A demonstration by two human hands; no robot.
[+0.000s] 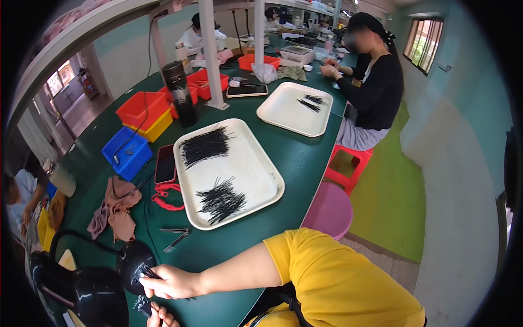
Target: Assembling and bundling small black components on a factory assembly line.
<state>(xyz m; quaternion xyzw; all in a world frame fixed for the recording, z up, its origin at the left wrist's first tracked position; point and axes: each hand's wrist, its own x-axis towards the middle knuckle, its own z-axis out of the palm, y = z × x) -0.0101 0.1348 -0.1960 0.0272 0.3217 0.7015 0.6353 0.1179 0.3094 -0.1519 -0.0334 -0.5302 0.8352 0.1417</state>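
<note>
At the lower left, my right hand (173, 282) is closed around a bundle of thin black wires (147, 270), beside a black desk lamp (132, 256). Just below it, my left hand (162, 317) comes partly into view at the bottom edge. Its fingers are closed on another bundle of black strands (142, 305) with pale tips. A white tray (256, 185) lies beyond my right forearm and carries two piles of similar wires, a neat far pile (205, 146) and a looser near pile (221, 201).
A metal two-armed tool (175, 238), brown cloth (123, 210), red-cased phone (165, 164) and blue bin (127, 154) lie left of the tray. A tall dark flask (180, 94) stands behind. Another white tray (291, 117) is farther off, near a seated co-worker (373, 82). A pink stool (329, 210) stands right.
</note>
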